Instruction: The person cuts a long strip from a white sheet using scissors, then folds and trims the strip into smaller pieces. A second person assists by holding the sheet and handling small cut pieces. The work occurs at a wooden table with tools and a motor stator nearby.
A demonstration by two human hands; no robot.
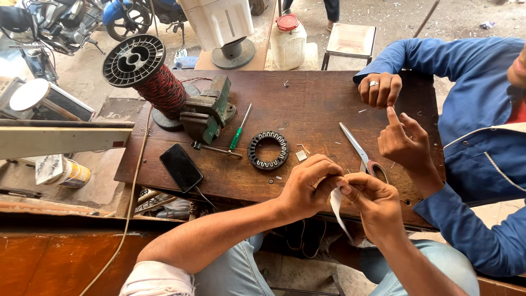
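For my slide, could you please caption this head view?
Left hand and right hand fold a white paper strip above a wooden workbench.

Dark brown wooden worktop [307,98] is sitting outdoors in flat daylight, scratched and stained. Beyond the worktop, dusty concrete ground [400,19] is showing. A small metal stool [350,41] is standing just past the worktop's far edge, a white plastic jug with red cap [289,41] sitting beside it. Parked motorcycles [66,22] are standing well off the worktop's far left corner. A round mirror-like disc [28,94] is lying left of the worktop. An orange-brown wooden panel [55,263] is running below the worktop's near left side.
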